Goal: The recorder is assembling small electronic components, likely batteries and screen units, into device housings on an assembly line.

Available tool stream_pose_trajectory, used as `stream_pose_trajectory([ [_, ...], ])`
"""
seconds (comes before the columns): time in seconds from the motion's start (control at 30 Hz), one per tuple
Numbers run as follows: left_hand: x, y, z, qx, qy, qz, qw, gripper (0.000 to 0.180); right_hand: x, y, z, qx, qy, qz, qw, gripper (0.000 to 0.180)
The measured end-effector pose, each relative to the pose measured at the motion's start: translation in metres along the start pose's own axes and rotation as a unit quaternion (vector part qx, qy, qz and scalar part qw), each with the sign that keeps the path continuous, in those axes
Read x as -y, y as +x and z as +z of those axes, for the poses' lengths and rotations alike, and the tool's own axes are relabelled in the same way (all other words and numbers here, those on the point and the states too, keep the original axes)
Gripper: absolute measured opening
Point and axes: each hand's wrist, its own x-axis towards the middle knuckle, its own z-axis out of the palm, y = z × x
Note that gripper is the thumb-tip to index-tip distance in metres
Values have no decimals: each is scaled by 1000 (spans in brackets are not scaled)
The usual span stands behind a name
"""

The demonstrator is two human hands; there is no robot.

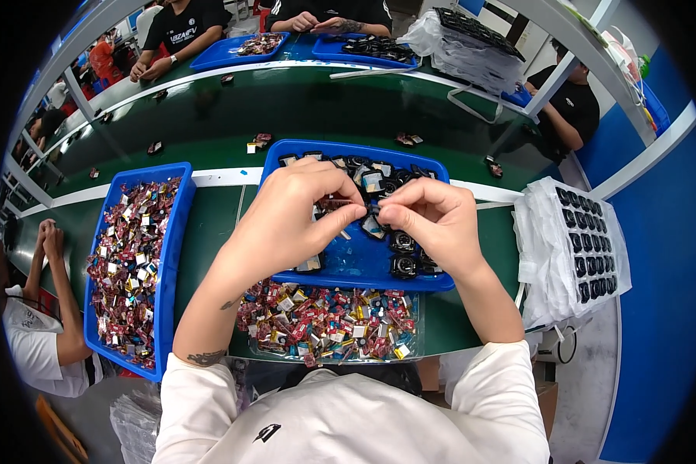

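My left hand (pixel 298 207) and my right hand (pixel 435 224) meet above a blue tray (pixel 348 280), thumbs and forefingers pinched close together. Between the fingertips sits a small dark piece (pixel 373 209), mostly covered by them. A bit of red shows behind my left fingers; I cannot tell whether it is held. Inside the tray lie several black round-faced casings (pixel 403 266), some with pale parts on top. Just in front of my body, a clear tray holds a heap of small red circuit boards (pixel 325 321) with silver and yellow pieces.
A long blue tray (pixel 172 271) of similar boards stands at left. Stacked white trays (pixel 576 247) of black casings stand at right. Beyond the white rail, a green conveyor belt (pixel 301 100) carries scattered parts. Co-workers sit across it and at the left; metal frame bars cross overhead.
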Motion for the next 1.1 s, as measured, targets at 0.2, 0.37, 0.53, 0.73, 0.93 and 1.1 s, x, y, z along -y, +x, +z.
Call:
stream_pose_trajectory([
  [0.2, -26, -49, 2, 81, -100, -62, 990, 5, -1, -57, 19, 137, 236, 168, 947, 14],
  [0.37, -27, -97, 23, 123, -315, -91, 936, 6, -19, -89, 37, 86, 221, 200, 951, 12],
  [0.53, -24, -128, 47, -31, -369, -199, 907, 6, -19, -93, 47, 80, -199, -100, 972, 13],
  [0.73, -14, -131, 47, -92, -356, -190, 910, 6, -22, -87, 58, 69, -347, -81, 932, 42],
  [0.93, -11, -142, 41, -148, -383, -224, 884, 3, -14, -69, 61, 181, -424, -51, 886, 48],
  [1.1, -13, -144, 41, -139, -353, -204, 902, 6, -27, -52, 64, 205, -458, -22, 865, 37],
])
